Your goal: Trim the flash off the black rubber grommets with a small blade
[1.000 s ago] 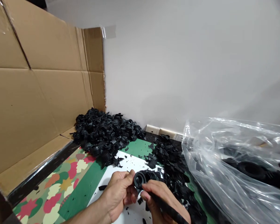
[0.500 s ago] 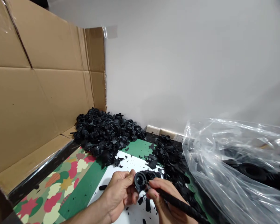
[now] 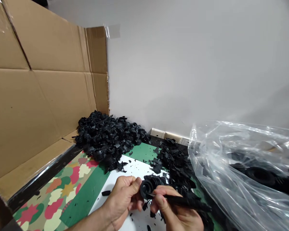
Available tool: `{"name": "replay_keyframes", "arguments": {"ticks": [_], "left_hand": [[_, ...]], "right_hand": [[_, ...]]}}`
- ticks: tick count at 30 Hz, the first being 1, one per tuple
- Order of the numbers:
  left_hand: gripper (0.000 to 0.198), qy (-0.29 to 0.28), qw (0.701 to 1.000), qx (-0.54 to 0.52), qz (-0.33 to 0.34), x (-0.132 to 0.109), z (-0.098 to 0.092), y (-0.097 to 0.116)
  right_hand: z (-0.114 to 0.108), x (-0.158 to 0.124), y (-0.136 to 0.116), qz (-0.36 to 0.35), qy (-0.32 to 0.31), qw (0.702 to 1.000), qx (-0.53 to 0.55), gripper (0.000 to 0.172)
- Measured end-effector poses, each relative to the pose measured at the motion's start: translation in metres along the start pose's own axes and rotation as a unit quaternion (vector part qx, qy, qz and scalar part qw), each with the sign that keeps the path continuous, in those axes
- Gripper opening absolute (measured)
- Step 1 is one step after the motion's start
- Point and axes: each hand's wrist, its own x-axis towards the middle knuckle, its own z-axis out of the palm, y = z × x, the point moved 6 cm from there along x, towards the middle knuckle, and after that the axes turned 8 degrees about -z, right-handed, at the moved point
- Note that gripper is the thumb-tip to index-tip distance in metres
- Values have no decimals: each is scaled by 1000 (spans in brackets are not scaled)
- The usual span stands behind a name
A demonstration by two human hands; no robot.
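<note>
Between thumb and fingers, my left hand (image 3: 126,195) grips a black ribbed rubber bellows (image 3: 146,188), its round open end turned toward me. My right hand (image 3: 175,208) is closed around a craft knife (image 3: 183,201) with a dark wrapped handle. The knife's thin tip touches the lower rim of the bellows' opening; how deep it goes I cannot tell. Below the hands, black rubber scraps (image 3: 153,214) lie on a white sheet (image 3: 112,183).
A big heap of black ribbed rubber parts (image 3: 108,134) lies by the cardboard wall (image 3: 50,96). Black trimmings (image 3: 175,163) are piled right of centre. On the right a clear plastic bag (image 3: 214,170) holds more black parts. A patterned green board (image 3: 82,195) lies underneath.
The knife has swung round to a flatter angle, and its tip has shifted along the rim to the bottom of the opening. The bellows has turned slightly in my left hand.
</note>
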Motion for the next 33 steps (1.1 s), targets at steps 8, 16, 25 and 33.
{"name": "replay_keyframes", "arguments": {"ticks": [8, 16, 25, 33], "left_hand": [[52, -22, 999, -19, -18, 2, 3, -2], [53, -17, 999, -24, -23, -1, 4, -5], [54, -2, 999, -42, -31, 1, 0, -7], [57, -8, 999, -27, -26, 1, 2, -6]], "right_hand": [[-1, 0, -1, -45, 14, 999, -7, 10], [1, 0, -4, -77, -20, 997, 10, 3], [6, -6, -4, -92, -17, 996, 5, 2], [0, -5, -2, -116, -21, 993, -7, 3]]}}
